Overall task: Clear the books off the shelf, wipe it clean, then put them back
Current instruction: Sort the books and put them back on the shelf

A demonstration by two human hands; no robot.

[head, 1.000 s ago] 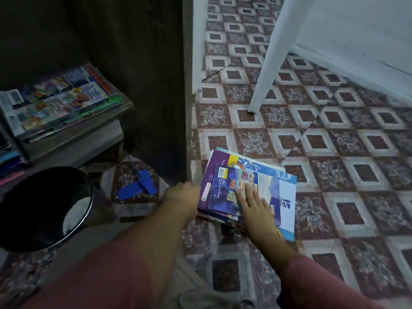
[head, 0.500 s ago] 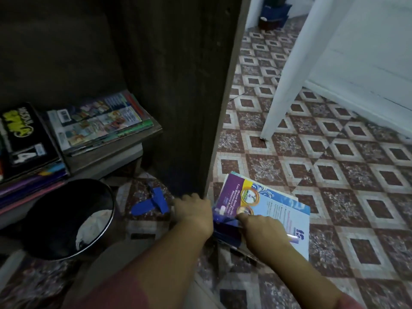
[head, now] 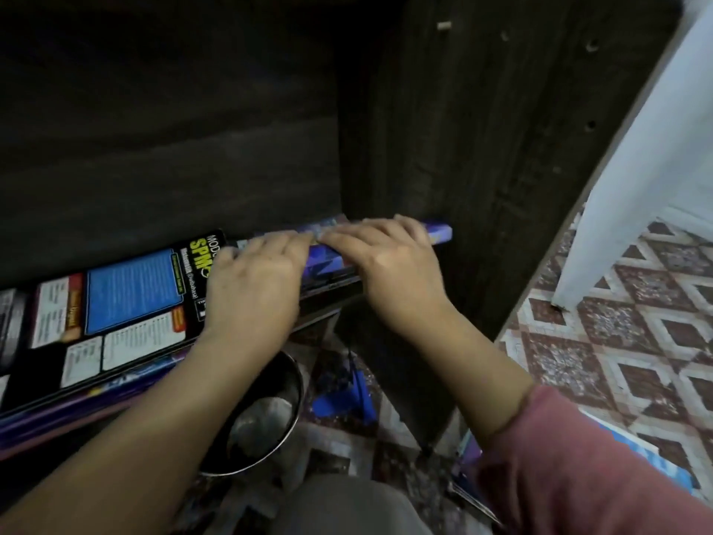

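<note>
Head view, shelf restocking. My left hand (head: 250, 287) and right hand (head: 389, 272) lay palm-down side by side on the stack of blue and purple paperback books (head: 332, 260). The fingers of both ran nearly straight across the top cover, pressing rather than clasping, so far as the blur let me judge. The stack rested on the dark wooden bookshelf (head: 482, 148), at the right end of the board, close against the side panel. Half a second earlier the same stack had been on the patterned brown and white tile floor (head: 636, 341), with both hands closing on its left edge. Just left of it lay the large black book with yellow lettering (head: 127, 303), partly under my left hand. Below the board stood the round metal bowl (head: 262, 418). A blue and white book (head: 652, 461) remained on the tiles beside my pink sleeve (head: 578, 476).
</note>
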